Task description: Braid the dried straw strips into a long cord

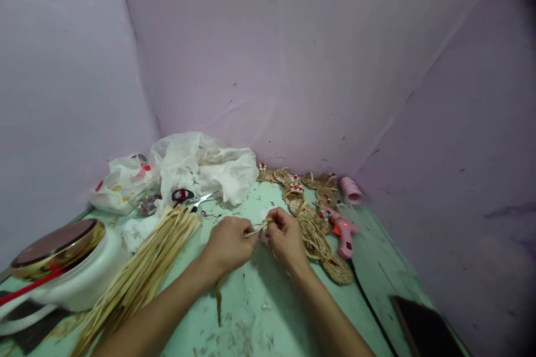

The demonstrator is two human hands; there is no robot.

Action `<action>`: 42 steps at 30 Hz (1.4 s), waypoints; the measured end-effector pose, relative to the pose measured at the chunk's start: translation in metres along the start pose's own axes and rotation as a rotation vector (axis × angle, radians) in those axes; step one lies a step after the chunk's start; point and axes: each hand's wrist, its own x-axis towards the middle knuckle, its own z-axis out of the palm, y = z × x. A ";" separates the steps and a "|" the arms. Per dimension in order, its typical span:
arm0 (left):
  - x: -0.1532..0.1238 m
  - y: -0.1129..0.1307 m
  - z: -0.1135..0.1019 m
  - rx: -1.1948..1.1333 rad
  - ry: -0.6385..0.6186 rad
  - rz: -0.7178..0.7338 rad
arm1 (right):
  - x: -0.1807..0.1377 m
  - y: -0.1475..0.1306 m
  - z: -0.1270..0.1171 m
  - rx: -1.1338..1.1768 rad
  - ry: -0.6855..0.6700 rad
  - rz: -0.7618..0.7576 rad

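Observation:
My left hand (229, 244) and my right hand (286, 237) meet over the green table (251, 312), fingers closed. Between them they pinch a thin straw strip (256, 230), the left holding one end and the right gripping the other near a small white bit. A loose end of straw hangs down below my left wrist. A bundle of pale straw strips (142, 273) lies just left of my left forearm. Woven jute pieces with red and white beads (312, 223) lie right of my right hand.
A pink glue gun (343, 231) with a black cord lies at the right, a pink spool (350, 189) behind it. Scissors (188, 198), crumpled white plastic bags (201, 167), and a white jar with gold lid (62, 262) sit left. A dark flat object (422, 323) lies front right.

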 end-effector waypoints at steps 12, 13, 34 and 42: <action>0.072 -0.005 0.044 -0.228 0.103 -0.198 | 0.080 0.020 0.010 -0.649 0.185 -0.115; 0.075 -0.005 0.045 -0.213 0.108 -0.214 | 0.084 0.021 0.012 -0.698 0.187 -0.120; 0.074 -0.010 0.050 -0.108 0.051 -0.261 | 0.074 0.028 0.009 -0.963 -0.184 -0.295; 0.070 -0.010 0.045 -0.071 0.021 -0.259 | 0.034 0.014 0.009 -1.074 -0.223 -0.250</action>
